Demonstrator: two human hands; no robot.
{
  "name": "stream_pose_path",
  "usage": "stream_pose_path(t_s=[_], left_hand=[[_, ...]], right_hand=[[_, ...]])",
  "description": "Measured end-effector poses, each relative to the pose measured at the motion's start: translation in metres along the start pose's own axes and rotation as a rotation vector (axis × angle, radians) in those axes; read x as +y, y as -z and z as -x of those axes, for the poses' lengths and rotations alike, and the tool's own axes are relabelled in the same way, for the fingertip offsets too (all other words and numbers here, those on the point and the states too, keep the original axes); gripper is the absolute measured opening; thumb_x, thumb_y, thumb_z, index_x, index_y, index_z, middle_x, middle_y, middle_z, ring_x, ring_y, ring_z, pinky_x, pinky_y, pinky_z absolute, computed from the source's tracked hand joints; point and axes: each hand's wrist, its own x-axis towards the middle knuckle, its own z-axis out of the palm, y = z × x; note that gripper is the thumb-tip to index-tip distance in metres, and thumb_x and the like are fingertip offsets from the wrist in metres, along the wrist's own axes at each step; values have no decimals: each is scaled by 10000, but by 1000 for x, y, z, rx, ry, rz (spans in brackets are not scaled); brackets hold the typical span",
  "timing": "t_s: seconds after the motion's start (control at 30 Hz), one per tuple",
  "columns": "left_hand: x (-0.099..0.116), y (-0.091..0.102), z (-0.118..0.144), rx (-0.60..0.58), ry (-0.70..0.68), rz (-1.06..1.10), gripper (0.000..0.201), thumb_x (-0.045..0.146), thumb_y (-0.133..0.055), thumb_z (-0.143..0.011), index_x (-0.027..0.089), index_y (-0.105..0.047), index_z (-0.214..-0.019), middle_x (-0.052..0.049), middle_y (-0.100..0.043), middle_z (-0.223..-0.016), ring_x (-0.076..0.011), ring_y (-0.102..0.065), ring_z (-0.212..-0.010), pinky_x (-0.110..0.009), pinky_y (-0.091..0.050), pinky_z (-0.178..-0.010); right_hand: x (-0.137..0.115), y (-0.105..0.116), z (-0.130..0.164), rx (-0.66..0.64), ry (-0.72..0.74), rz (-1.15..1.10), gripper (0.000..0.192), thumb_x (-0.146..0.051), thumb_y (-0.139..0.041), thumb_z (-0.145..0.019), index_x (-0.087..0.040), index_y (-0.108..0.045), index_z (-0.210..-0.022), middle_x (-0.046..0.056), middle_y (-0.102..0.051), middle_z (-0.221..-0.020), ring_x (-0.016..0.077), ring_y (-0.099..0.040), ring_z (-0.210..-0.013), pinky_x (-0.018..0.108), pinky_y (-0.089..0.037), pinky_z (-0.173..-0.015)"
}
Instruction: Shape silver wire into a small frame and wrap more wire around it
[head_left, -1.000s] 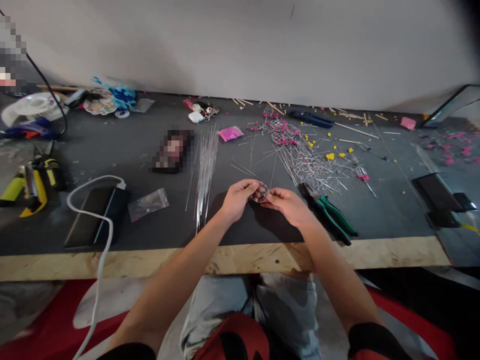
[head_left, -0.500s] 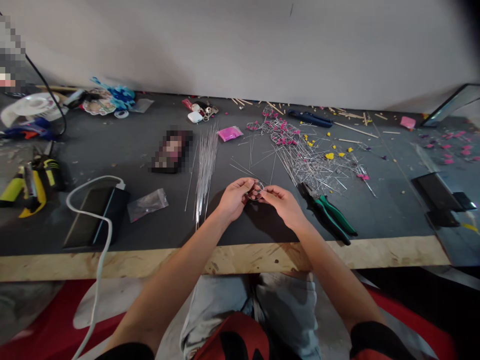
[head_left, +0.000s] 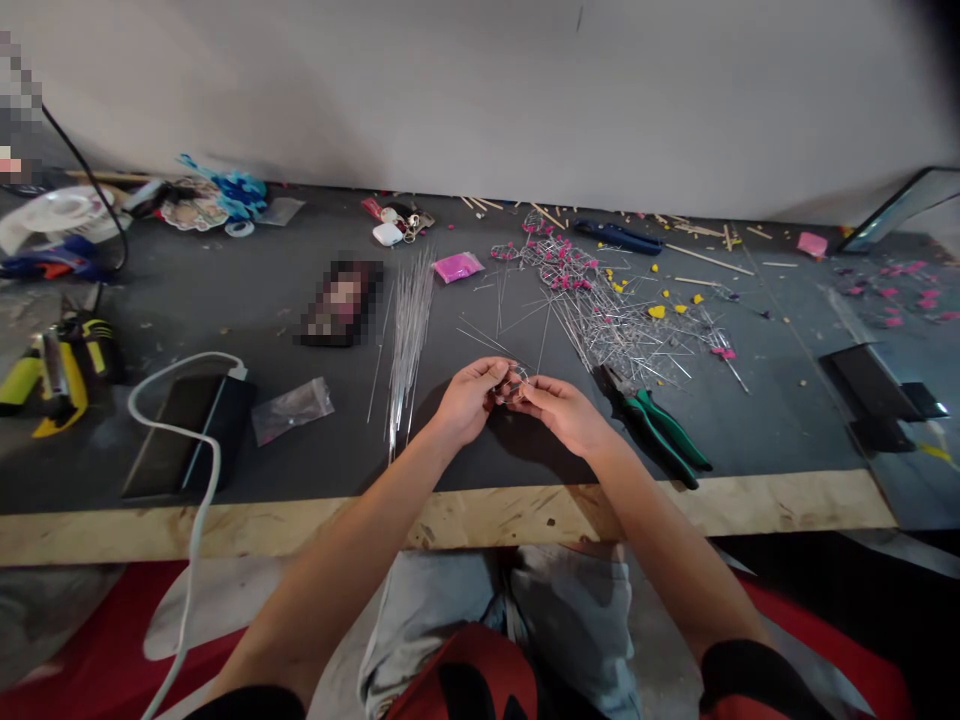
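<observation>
Between the fingertips of both hands is a thin metal wire [head_left: 523,374], bent into a curve, its shape partly hidden by the fingers. My left hand [head_left: 472,400] pinches one side of it, and my right hand [head_left: 561,408] pinches the other. Both are just above the dark table, close together. To the left lies a bundle of straight wires [head_left: 409,350]. Beyond the right hand is a tangled heap of wires [head_left: 622,335], with bent wire pieces bearing pink bits [head_left: 566,265] behind it. Green-handled pliers [head_left: 660,430] rest right of my right hand.
A pink packet [head_left: 458,267] lies past the hands. Leftward are a clear plastic bag [head_left: 292,410], a black power bank [head_left: 191,435] with a white cable [head_left: 202,510], and yellow-black tools [head_left: 64,375]. A wooden edge [head_left: 487,517] runs along the table front.
The fingers have shifted slightly around the bent wire, and the wire loop below the fingertips shows less. The whole view has drifted a little; the tabletop things stay in place.
</observation>
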Motion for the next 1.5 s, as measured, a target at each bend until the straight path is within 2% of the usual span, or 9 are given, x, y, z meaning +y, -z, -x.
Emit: stream_pose_path(t_s=[0.07, 0.17, 0.33, 0.47, 0.6, 0.87, 1.13, 1.4, 1.5], left_hand=[[-1, -2, 1, 7, -18, 1, 185, 277, -696, -719, 126, -661, -820, -19, -630, -680, -60, -501, -530, -192, -404, -517], [-3, -5, 2, 85, -116, -88, 193, 306, -677, -738, 133, -666, -825, -25, -641, -701, -64, -508, -532, -188, -396, -491], [-7, -8, 8, 220, -382, -463, 234, 365, -593, -806, 161, -677, -887, -39, -674, -762, -101, -558, -585, -212, -450, -509], [-9, -9, 13, 262, -445, -693, 245, 365, -538, -843, 187, -687, -923, -36, -691, -792, -106, -568, -580, -220, -459, -533], [-9, -10, 17, 253, -471, -695, 213, 339, -552, -840, 210, -700, -922, -29, -690, -787, -113, -576, -604, -221, -457, -583], [-1, -5, 11, 182, -341, -546, 221, 366, -575, -818, 181, -685, -871, -26, -650, -709, -106, -544, -554, -211, -411, -483], [3, -5, 6, 25, -123, -111, 206, 336, -666, -749, 147, -651, -830, -24, -639, -693, -72, -514, -520, -184, -368, -442], [1, -6, 6, 21, -120, -1, 182, 306, -677, -752, 152, -654, -847, -19, -645, -701, -61, -510, -526, -170, -359, -437], [1, -6, 6, 9, -101, 39, 169, 295, -680, -752, 153, -652, -839, -14, -635, -688, -56, -495, -518, -168, -359, -439]], right_hand=[[-1, 0, -1, -12, -8, -16, 168, -339, -654, -755, -172, -647, -774, 18, -648, -826, 127, -611, -819, 348, -444, -948], [-2, -1, -1, 72, 21, 90, 198, -373, -624, -764, -175, -617, -775, 10, -636, -808, 126, -609, -774, 345, -475, -886], [-1, -4, 2, 312, 203, 612, 245, -400, -655, -705, -190, -584, -811, -2, -623, -775, 144, -587, -724, 295, -479, -711], [2, -7, 4, 416, 256, 824, 207, -364, -598, -740, -186, -627, -841, 28, -662, -790, 161, -606, -708, 297, -473, -684], [5, -7, 4, 424, 277, 856, 212, -358, -580, -763, -200, -667, -875, 49, -698, -833, 180, -633, -734, 310, -477, -716], [5, -2, 6, 345, 249, 744, 226, -399, -541, -805, -208, -661, -804, 23, -669, -714, 173, -623, -653, 306, -476, -655], [-6, -1, 4, 101, 37, 39, 205, -384, -658, -745, -180, -639, -753, 13, -649, -733, 130, -621, -698, 304, -533, -703], [-10, 0, 4, 53, -48, -99, 193, -370, -665, -753, -178, -653, -766, 13, -654, -760, 125, -638, -736, 278, -556, -709], [-12, -2, 6, 29, -71, -135, 171, -339, -701, -723, -176, -660, -757, 9, -663, -779, 115, -641, -755, 270, -550, -769]])
